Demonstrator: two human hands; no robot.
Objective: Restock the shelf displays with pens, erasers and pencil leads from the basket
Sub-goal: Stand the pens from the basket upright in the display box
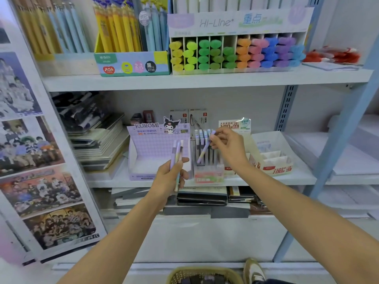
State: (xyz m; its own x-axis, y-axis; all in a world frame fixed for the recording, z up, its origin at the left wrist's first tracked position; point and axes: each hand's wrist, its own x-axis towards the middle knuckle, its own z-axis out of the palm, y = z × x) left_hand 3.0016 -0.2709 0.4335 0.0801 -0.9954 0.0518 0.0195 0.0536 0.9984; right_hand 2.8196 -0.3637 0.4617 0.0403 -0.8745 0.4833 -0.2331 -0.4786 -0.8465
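Observation:
My left hand grips a small bunch of pastel pens, upright in front of the purple Kuromi display box on the middle shelf. My right hand pinches one purple pen by its top; the pen slants down into the clear pen holder, which has several similar pens standing in it. The woven basket sits on the floor at the bottom edge, with dark items inside.
A pencil-lead display box stands right of the pen holder. Stacked notebooks fill the shelf's left. The upper shelf carries a highlighter rack and pen boxes. A shoe is beside the basket. A poster board leans at left.

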